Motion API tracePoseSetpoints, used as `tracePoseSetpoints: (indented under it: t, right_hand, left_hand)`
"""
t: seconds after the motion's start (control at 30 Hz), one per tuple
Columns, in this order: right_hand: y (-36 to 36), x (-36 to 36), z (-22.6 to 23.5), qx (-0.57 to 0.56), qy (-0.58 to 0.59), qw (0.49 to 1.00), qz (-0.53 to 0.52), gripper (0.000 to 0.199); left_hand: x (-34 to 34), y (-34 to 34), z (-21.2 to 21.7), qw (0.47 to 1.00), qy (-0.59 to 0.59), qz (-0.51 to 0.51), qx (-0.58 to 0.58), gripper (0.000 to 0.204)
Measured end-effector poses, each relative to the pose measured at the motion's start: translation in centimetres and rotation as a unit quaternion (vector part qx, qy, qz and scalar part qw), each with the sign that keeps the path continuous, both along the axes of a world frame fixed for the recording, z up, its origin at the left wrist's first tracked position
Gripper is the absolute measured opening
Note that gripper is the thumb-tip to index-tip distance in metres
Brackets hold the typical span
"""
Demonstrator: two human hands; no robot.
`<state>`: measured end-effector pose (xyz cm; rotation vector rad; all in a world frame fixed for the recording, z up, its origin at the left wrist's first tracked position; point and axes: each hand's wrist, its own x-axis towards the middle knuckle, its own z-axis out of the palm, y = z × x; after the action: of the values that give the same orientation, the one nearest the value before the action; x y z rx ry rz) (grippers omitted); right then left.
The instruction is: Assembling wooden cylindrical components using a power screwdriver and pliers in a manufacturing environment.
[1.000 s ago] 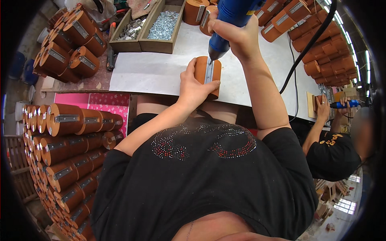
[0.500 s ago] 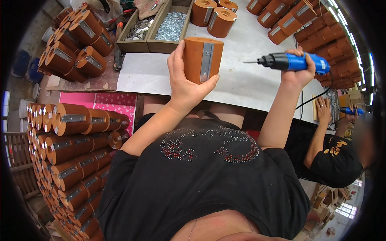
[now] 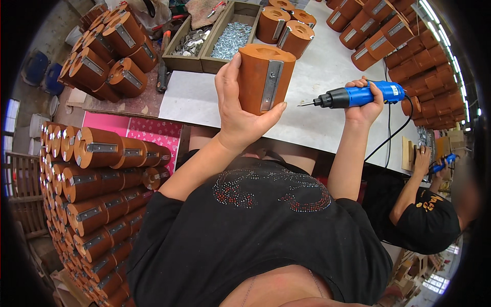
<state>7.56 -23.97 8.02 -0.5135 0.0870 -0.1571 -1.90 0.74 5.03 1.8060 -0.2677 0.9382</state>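
My left hand (image 3: 239,120) grips a reddish-brown wooden cylinder (image 3: 252,77), held upright above the near edge of the bench. A grey metal strip (image 3: 272,86) with screws in it runs down the cylinder's side. My right hand (image 3: 366,106) is wrapped round a blue and black electric screwdriver (image 3: 335,98), whose thin bit points left toward the strip. A small gap separates the bit from the cylinder. From the screwdriver's rear end hangs a black cord (image 3: 400,129).
Beyond my left hand stand a box of small screws (image 3: 232,41) and a box of flat metal pieces (image 3: 193,43). Stacked cylinders (image 3: 105,148) rise at the left, with more cylinders (image 3: 378,43) at the far right. A co-worker (image 3: 427,215) holds another blue screwdriver at the right.
The screwdriver in my right hand has moved left and down, bringing its bit nearer the cylinder. My left hand keeps its hold. The whole view has shifted slightly.
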Motion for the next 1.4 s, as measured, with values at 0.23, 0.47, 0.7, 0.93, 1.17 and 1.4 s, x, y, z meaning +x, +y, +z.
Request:
tracePoseSetpoints:
  t: [0.23, 0.47, 0.7, 0.93, 1.17, 1.4]
  right_hand:
    - [1.1, 0.0, -0.7, -0.039, 0.021, 0.999, 0.006, 0.023]
    - [1.1, 0.1, -1.3, -0.056, 0.029, 0.998, 0.01, 0.024]
    - [1.0, 0.1, -1.6, -0.064, 0.033, 0.997, 0.005, 0.025]
    - [1.0, 0.2, -1.6, -0.072, 0.031, 0.997, 0.004, 0.025]
    - [1.0, 0.2, -1.7, -0.076, 0.031, 0.997, 0.0, 0.025]
    - [1.0, 0.2, -1.8, -0.082, 0.036, 0.996, -0.002, 0.025]
  left_hand:
    - [0.5, 0.2, -0.7, 1.0, -0.005, -0.015, -0.016, 0.102]
    - [0.7, 0.2, -1.8, 0.997, -0.065, -0.028, -0.037, 0.104]
    - [1.1, 0.5, -1.8, 0.99, -0.139, -0.014, 0.013, 0.104]
    - [1.3, 0.6, -1.9, 0.988, -0.155, -0.007, 0.013, 0.102]
    - [1.0, 0.7, -1.2, 0.985, -0.168, 0.01, 0.046, 0.1]
    - [1.0, 0.8, -0.7, 0.974, -0.215, 0.017, 0.068, 0.099]
